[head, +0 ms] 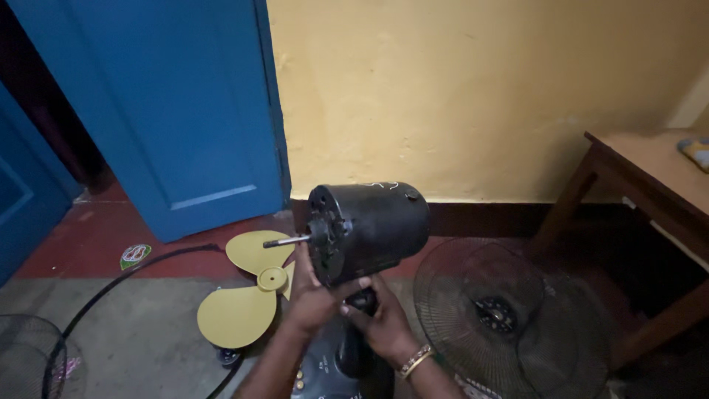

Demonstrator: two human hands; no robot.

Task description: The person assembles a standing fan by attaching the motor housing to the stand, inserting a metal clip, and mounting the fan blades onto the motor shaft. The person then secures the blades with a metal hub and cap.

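Here both hands close around the black fan motor [369, 229] at its neck: left hand [312, 299], right hand [384, 325]. The bare shaft [286, 241] could jab fingers if the head swivels; the yellow blade [247, 292] lies underfoot.

Black fan motor [369, 229], yellow blade [244, 295], blue door [185, 111], yellow wall [480, 89], brown table [650, 170].

I see a room in a home: a yellow plaster wall [480, 89], a blue wooden door [170, 111], a red floor [81, 236] and a wooden desk [650, 170].
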